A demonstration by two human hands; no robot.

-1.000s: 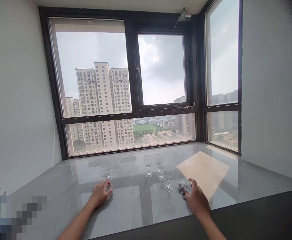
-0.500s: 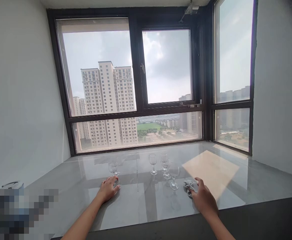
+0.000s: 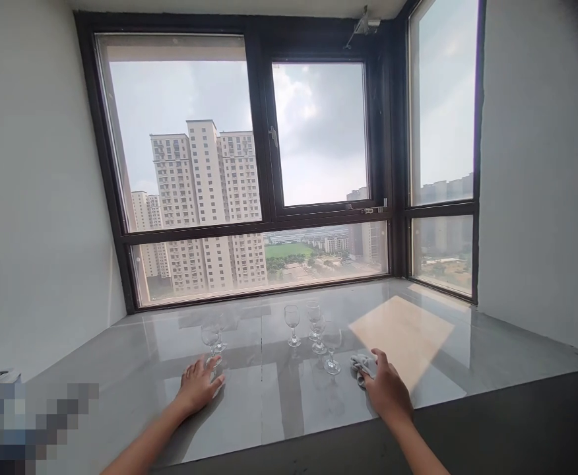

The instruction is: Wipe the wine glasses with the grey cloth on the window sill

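I had both hands down on the glossy grey table (image 3: 269, 415) under the window (image 3: 185, 165). My left hand (image 3: 197, 389) lay flat and released, palm down and fingers spread, holding nothing. Its fingertips were just short of the foot of a glass (image 3: 210, 341). Whether they touched it I could not tell. A second clear shape (image 3: 222, 324) stood right behind that glass, farther from the hand. I could not tell whether it was another glass or only a reflection.

My right hand (image 3: 386, 390) rested on one small grey cloth (image 3: 362, 363), crumpled on the table. The fingers were bent over its near edge and the thumb was raised beside it. I could not tell whether the hand gripped the cloth or only pressed on it.

Between the two hands, and beyond them, stood a cluster of four glasses, all upright and empty. The nearest (image 3: 332, 353) was just left of the cloth. Two more (image 3: 319, 335) (image 3: 313, 315) stood behind it, and the fourth (image 3: 292, 324) was off towards the left hand. A pale sunlit patch (image 3: 408, 336) lay on the table beyond the right hand.
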